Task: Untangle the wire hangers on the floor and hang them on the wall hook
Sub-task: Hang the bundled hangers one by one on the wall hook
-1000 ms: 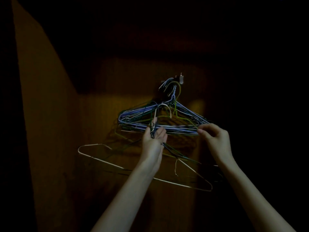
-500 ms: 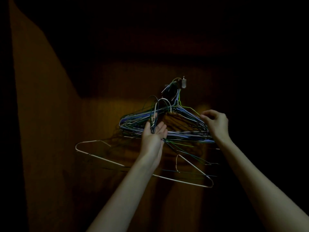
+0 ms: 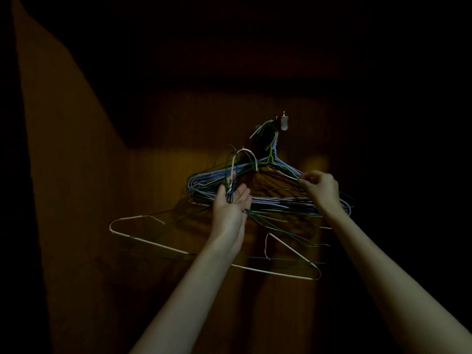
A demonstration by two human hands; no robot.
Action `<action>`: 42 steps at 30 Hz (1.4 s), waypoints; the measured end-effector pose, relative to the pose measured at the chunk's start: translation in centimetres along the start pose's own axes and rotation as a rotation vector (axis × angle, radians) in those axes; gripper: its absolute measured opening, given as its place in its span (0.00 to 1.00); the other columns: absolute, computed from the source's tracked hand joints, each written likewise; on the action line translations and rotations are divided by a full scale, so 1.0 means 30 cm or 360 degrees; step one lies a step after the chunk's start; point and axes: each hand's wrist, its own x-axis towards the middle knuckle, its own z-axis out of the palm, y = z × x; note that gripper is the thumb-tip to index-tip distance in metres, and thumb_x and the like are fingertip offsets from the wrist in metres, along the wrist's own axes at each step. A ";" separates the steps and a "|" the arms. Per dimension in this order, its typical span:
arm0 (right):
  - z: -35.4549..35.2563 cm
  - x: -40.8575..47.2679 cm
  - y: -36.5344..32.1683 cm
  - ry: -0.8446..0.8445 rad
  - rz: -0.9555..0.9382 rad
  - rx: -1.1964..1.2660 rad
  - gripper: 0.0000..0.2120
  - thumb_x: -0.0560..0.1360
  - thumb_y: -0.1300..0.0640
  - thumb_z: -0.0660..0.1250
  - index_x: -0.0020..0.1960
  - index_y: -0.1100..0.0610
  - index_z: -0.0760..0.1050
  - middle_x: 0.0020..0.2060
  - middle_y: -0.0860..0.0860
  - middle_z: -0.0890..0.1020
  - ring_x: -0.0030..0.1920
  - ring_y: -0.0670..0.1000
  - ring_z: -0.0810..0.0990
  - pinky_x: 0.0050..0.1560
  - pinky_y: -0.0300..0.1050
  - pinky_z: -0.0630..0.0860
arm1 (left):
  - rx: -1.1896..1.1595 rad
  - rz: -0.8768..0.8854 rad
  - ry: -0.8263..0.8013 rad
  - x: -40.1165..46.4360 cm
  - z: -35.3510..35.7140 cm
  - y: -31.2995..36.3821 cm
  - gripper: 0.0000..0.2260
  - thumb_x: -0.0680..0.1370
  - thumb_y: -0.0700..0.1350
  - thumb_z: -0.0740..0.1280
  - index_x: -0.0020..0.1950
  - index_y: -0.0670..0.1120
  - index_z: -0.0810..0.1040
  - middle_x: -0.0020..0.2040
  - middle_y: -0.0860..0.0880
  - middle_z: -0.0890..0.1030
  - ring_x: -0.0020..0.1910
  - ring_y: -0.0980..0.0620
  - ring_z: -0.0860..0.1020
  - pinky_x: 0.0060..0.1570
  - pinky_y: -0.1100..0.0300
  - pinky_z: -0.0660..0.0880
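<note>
Your bundle of thin wire hangers [image 3: 268, 198], blue, green and white, hangs from the small metal wall hook [image 3: 284, 123] on a dim brown wood-grain wall [image 3: 158, 290]. Your right hand [image 3: 320, 186] pinches an upper wire; your left hand [image 3: 231, 208], fingers straight, supports loose hanger necks.

Hung hangers [image 3: 270, 198] crowding the wall hook [image 3: 284, 123], bare wall [image 3: 76, 175] leftward
</note>
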 end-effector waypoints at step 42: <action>-0.041 -0.445 -0.189 -0.0584 -0.0049 0.0106 0.04 0.78 0.58 0.63 0.46 0.53 0.76 0.41 0.45 0.77 0.48 0.46 0.75 0.45 0.38 0.67 | -0.0284 -0.0176 0.0115 -0.195 -0.142 0.034 0.22 0.80 0.28 0.49 0.73 0.40 0.62 0.69 0.33 0.67 0.67 0.39 0.70 0.66 0.52 0.68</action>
